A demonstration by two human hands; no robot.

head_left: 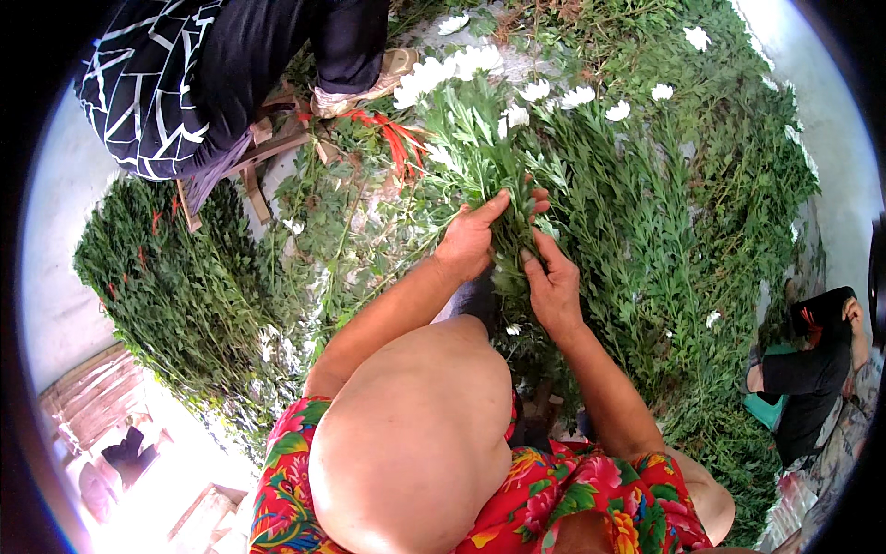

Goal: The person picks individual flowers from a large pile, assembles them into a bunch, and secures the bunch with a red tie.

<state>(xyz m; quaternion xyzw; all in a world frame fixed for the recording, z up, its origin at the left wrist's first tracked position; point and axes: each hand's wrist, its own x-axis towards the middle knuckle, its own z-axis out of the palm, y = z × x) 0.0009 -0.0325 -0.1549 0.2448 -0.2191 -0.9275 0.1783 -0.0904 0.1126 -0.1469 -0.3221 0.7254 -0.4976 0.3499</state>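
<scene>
Between my two hands is a bunch of white chrysanthemums [478, 120], its blooms pointing away from me and its leafy stems toward me. My left hand [466, 245] is closed round the stems on their left side, thumb laid along the top. My right hand [556, 284] grips the stems from the right, slightly lower, its thumb and fingers pressed against the leaves. Just right of the bunch lies a wide spread of cut chrysanthemum stems [637, 231], with some white blooms at the far end. Red ties [392, 138] lie to the left of the blooms.
At far left a person in dark clothes [268, 65] sits on a wooden stool [263, 152]. A large pile of stems with red ties [175, 268] stands at left. Another person [817, 379] sits at the right edge. Leaf litter [360, 212] covers the floor between.
</scene>
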